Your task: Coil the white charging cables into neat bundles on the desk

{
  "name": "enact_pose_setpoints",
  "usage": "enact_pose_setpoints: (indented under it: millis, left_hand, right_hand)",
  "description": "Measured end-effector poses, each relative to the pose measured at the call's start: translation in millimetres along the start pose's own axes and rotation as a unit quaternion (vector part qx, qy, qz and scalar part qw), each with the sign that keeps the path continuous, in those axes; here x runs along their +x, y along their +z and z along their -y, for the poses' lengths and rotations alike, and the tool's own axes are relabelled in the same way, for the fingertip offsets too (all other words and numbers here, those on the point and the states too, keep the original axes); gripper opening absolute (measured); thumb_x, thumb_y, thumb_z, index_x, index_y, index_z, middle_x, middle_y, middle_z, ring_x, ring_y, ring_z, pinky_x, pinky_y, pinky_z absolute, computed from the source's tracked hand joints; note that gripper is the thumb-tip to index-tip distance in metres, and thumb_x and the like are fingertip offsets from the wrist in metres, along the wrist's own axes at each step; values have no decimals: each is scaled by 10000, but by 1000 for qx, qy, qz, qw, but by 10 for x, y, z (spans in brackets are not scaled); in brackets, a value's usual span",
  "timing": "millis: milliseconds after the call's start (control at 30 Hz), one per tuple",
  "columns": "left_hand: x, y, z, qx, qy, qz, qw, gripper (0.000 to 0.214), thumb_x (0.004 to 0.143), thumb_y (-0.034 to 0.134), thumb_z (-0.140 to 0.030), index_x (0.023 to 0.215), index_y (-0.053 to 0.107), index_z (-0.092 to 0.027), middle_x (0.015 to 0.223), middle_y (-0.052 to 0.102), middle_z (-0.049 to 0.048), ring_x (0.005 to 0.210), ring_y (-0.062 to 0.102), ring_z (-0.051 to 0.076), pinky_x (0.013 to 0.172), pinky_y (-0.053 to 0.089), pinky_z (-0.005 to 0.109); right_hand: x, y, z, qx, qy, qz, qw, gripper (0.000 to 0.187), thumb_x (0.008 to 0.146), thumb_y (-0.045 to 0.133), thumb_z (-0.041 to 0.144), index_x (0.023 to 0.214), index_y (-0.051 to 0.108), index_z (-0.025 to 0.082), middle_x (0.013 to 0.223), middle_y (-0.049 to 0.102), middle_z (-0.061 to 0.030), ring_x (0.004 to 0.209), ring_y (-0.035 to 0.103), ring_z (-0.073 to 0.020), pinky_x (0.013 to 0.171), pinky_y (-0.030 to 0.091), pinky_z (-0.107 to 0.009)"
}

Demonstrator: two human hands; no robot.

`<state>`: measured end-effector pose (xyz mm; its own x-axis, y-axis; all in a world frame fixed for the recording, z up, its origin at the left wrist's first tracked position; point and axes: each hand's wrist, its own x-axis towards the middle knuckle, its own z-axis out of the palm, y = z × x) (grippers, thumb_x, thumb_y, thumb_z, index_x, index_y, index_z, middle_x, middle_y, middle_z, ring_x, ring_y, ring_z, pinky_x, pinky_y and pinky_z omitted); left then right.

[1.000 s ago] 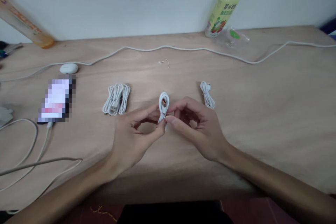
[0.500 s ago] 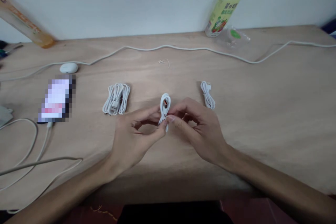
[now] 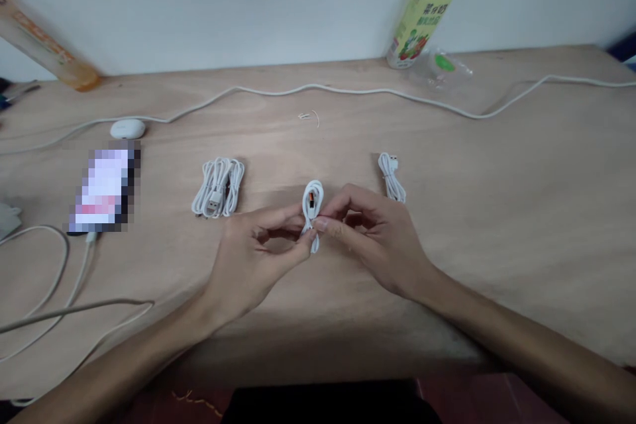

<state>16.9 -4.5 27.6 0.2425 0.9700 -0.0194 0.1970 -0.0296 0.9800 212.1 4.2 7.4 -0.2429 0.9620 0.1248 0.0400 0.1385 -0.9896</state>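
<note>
Between my two hands, over the middle of the desk, is a coiled white USB cable point(image 3: 313, 188) with an orange-lined plug showing inside its loop. My left hand point(image 3: 256, 255) pinches the coil's waist from the left with thumb and fingers. From the right, my right hand point(image 3: 375, 235) closes thumb and fingertips at the same waist; a tie there is too small to make out. Beyond my left hand lies a pile of bundled white cables point(image 3: 218, 187). A single bundled white cable point(image 3: 392, 177) rests on the desk past my right hand, partly hidden by it.
A phone point(image 3: 102, 189) with a charging cord lies left, near a white earbud case point(image 3: 128, 129). Along the back runs a long white cord point(image 3: 278, 94). A yellow-green bottle point(image 3: 422, 16) and an orange bottle point(image 3: 74, 73) stand by the wall. Small white tie scraps point(image 3: 305, 116) lie centre.
The held cable has turned slightly, so its plug faces me more squarely. Both hands keep their pinch at its waist. The whole view has shifted a little.
</note>
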Motion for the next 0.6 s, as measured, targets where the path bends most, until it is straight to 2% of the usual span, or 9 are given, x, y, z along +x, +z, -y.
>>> enact_pose_setpoints:
  millis: [267,467,600]
  left_hand:
    - [30,-6,-18,-56,-12,34,998,150,911,814,-238,1030,901,-265,949,882,18,907,833,241,851,697,342]
    - [9,-7,-6,-58,-17,56,997,197,949,776,-250,1105,893,-279,1014,888,25,937,845,257,891,702,382]
    - [0,-13,6,-50,-21,72,996,222,976,747,-270,1146,887,-298,1041,888,24,959,845,263,919,693,399]
  right_hand:
    - [75,-37,-8,134,56,20,989,322,909,866,463,812,688,214,744,702,20,643,628,-125,580,497,-256]
    - [89,-28,-75,185,63,13,981,279,933,839,448,1054,698,240,813,701,30,588,572,-99,488,437,-221]
    - [97,-19,-69,181,65,28,981,339,916,848,487,1108,710,244,795,657,39,584,525,-97,458,407,-213]
